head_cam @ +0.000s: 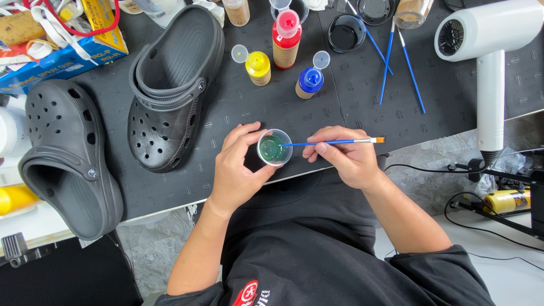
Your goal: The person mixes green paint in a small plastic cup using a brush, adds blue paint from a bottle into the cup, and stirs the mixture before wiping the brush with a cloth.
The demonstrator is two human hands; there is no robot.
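A: Hands?

B: Left hand [241, 170] wraps a small clear cup [275, 147], thumb and fingers around its wall. Right hand [343, 156] pinches a blue-handled brush [334, 143], held roughly level, one end down in the cup, the orange end pointing right.

A: Cup contents?

B: Green paint, shallow pool. Cup sits at the near edge of the black mat [340, 102], centre of view, above the person's lap.

A: Other containers?

B: Just beyond the cup: yellow paint bottle [258, 67], red paint bottle [287, 38] and blue paint bottle [310, 82], flip caps open on the yellow and blue ones. Far right of those, a round dish [347, 33] with dark liquid, plus a jar [412, 11] at the top edge. Two spare blue brushes [396, 62] lie right of the dish.

A: Packages?

B: Blue and yellow box [62, 51] far left, cords and bits piled on it. Print not worth reading. Yellow tube [506, 201] near right by the cables.

A: Surface, rest?

B: Black patterned mat over a table. Two dark grey clogs: one [170, 85] left of the cup, one [65, 158] at the far left, half off the mat. White hair dryer [490, 51] stands right. Pale marbled floor below.
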